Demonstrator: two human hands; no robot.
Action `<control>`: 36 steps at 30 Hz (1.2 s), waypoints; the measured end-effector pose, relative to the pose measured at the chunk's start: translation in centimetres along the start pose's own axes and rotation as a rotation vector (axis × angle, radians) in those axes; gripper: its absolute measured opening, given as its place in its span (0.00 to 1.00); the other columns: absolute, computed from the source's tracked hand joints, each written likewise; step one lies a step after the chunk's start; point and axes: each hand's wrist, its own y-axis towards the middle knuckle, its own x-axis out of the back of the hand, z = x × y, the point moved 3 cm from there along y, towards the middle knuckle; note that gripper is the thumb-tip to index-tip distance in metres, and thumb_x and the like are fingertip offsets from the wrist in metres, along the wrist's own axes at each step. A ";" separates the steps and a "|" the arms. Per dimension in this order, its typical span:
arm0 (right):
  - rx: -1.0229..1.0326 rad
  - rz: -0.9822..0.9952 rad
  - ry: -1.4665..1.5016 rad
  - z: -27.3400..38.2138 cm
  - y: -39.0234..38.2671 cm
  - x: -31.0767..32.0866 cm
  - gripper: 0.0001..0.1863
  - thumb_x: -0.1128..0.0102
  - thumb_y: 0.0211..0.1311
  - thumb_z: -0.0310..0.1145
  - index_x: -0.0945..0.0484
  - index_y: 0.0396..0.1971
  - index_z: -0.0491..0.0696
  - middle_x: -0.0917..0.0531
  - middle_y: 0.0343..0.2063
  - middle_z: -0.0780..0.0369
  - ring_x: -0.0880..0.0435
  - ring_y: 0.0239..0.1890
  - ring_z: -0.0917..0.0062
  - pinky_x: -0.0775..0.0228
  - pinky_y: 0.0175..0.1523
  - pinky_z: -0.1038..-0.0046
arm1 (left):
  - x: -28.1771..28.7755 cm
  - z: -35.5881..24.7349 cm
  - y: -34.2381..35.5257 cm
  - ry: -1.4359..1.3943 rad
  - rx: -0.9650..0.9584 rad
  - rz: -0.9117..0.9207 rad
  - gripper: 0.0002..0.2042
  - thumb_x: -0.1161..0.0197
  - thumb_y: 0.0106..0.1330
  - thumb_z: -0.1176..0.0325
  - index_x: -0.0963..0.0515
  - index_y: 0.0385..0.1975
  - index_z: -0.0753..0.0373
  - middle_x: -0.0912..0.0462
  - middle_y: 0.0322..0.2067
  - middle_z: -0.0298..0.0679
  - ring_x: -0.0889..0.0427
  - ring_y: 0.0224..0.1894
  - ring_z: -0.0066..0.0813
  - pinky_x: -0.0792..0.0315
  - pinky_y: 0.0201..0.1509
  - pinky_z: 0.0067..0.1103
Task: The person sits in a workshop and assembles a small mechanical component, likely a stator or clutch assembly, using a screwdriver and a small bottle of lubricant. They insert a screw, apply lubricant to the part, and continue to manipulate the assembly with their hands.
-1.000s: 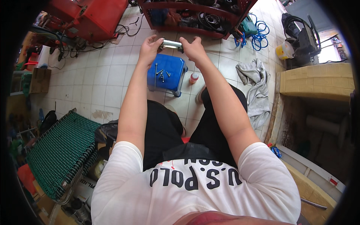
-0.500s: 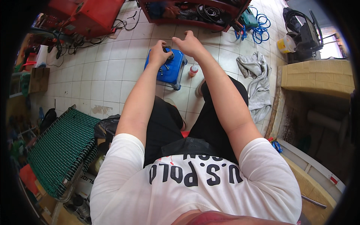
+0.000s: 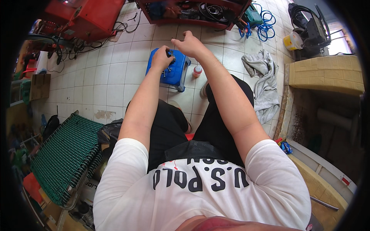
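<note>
Clamping fingers on the toothed part (image 3: 172, 58), lowered to the stool (image 3: 177, 74), your left hand (image 3: 160, 59) now holds alone, right hand (image 3: 190, 45) fingers apart.

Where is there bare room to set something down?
Bare floor tiles: left of the blue stool, toward the green woven frame, and between right forearm and grey cloth. The stool top is crowded: left hand, dark part, bolts.

We seem to be in a workshop, probably for repairs: we see a red rack (image 3: 145, 11) crammed with loose parts and coils, a big red metal cabinet (image 3: 94, 23) with black cables (image 3: 122, 29) trailing over the tiled floor (image 3: 115, 73), coiled blue hose (image 3: 266, 34), and bolts (image 3: 165, 73) on a blue stool (image 3: 176, 77).
</note>
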 end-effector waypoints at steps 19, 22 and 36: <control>0.025 0.060 -0.060 1.0 -0.2 -0.5 0.46 0.36 0.63 0.54 0.39 0.68 0.33 0.23 0.59 0.40 0.23 0.63 0.51 0.30 0.67 0.63 | -5.0 7.3 0.4 0.245 0.243 0.716 0.32 0.25 0.56 0.53 0.22 0.61 0.59 0.18 0.58 0.47 0.19 0.61 0.43 0.25 0.63 0.35; -0.010 0.063 -0.090 -0.3 -0.2 -0.2 0.46 0.36 0.63 0.54 0.39 0.68 0.33 0.23 0.59 0.40 0.23 0.63 0.52 0.30 0.67 0.62 | -6.8 4.1 -1.7 0.414 0.165 0.570 0.40 0.24 0.57 0.53 0.33 0.70 0.58 0.25 0.64 0.52 0.26 0.66 0.45 0.29 0.68 0.34; 0.013 0.094 -0.131 -0.2 0.1 -0.8 0.43 0.35 0.62 0.53 0.35 0.66 0.35 0.23 0.59 0.41 0.23 0.63 0.52 0.31 0.67 0.63 | -6.9 3.9 -1.9 0.391 0.103 0.415 0.17 0.39 0.67 0.69 0.22 0.55 0.59 0.23 0.60 0.49 0.21 0.61 0.48 0.25 0.64 0.37</control>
